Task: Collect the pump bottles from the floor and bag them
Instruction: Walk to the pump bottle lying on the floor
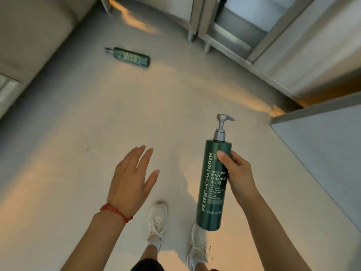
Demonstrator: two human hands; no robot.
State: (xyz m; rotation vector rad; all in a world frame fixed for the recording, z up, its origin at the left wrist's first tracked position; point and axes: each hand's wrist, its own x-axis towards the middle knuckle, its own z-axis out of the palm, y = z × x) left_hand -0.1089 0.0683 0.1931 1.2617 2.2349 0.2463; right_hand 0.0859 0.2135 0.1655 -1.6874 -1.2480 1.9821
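Holding a green pump bottle upright, the right hand wraps its fingers round the upper body, thumb across the label, pump head at the top with its spout turned right. The left hand hangs open beside it, fingers straight and spread, grasping nothing. A second pump bottle lies on its side on the floor, well ahead and to the left, its long axis running left to right with the pump pointing left toward the wall. The plastic looks rigid and smooth, probably weighty if full and a little slippery. I would take it round the middle of the barrel, not by the thin pump neck. No bag is in view.
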